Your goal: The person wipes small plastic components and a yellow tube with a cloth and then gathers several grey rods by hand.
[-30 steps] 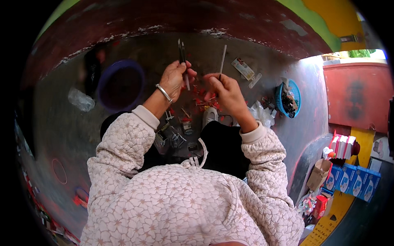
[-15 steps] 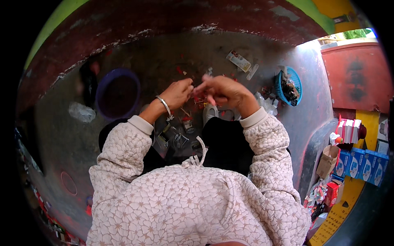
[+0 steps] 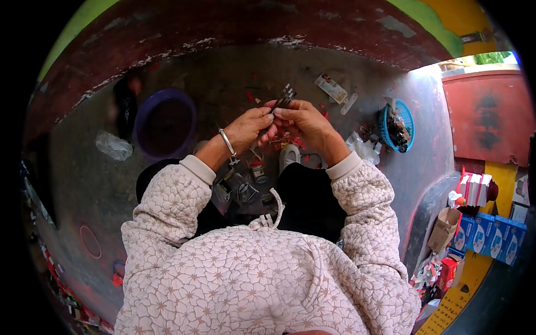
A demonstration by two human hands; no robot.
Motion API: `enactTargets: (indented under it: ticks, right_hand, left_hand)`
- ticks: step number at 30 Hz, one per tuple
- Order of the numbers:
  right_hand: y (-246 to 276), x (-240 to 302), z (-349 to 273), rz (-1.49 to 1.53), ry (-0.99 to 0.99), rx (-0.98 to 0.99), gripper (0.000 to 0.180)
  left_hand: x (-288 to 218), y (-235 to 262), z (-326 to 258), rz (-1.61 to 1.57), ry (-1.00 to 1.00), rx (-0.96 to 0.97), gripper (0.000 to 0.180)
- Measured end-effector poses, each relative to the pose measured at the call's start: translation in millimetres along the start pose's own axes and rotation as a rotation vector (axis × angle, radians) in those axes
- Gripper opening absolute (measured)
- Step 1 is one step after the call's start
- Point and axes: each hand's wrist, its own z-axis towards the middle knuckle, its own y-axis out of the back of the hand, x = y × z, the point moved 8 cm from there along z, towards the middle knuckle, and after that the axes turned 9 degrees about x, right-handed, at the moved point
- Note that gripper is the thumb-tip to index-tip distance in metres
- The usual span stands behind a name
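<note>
In front of my body, a small bundle of thin dark sticks with pale tips [image 3: 287, 94] points up and away. My right hand [image 3: 306, 119] is closed on it, thumb along its near side. Pressed against its lower end are the thumb and fingers of my left hand [image 3: 249, 129], also closed. The two hands touch or nearly touch, and they hide the lower part of the bundle. What the sticks are is too small to make out. Under the hands, red and yellow scraps [image 3: 283, 142] lie scattered on the floor near a shoe [image 3: 289, 156].
A purple basin [image 3: 191, 131] stands at left beside a crumpled clear bag [image 3: 114, 146]. To the right is a blue basket [image 3: 410, 120] of dark scraps, with a white plastic bag [image 3: 364, 149] near it. Clear plastic packs [image 3: 241, 188] lie between my legs. Blue boxes [image 3: 488, 237] stand far right.
My hands have come together, and the dark bundle now shows clearly between them. The right hand's spread, blurred fingers have closed on it.
</note>
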Motion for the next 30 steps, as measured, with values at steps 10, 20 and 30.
enactTargets:
  ticks: [10,20,30]
  right_hand:
    - [24.3,-11.6,9.6,-0.126,-0.013,-0.044,0.018]
    - [26.5,13.7,-9.9,-0.065,-0.005,-0.153,0.017]
    - [-47.3,48.8,-33.6,-1.596,0.777,-0.389,0.028]
  left_hand:
    - [6.0,11.2,2.1,-0.035,0.030,-0.073,0.023]
    - [8.0,35.6,-5.2,-0.200,0.029,-0.363,0.016]
    - [35.0,28.1,2.7,-0.371,0.052,-0.222,0.016]
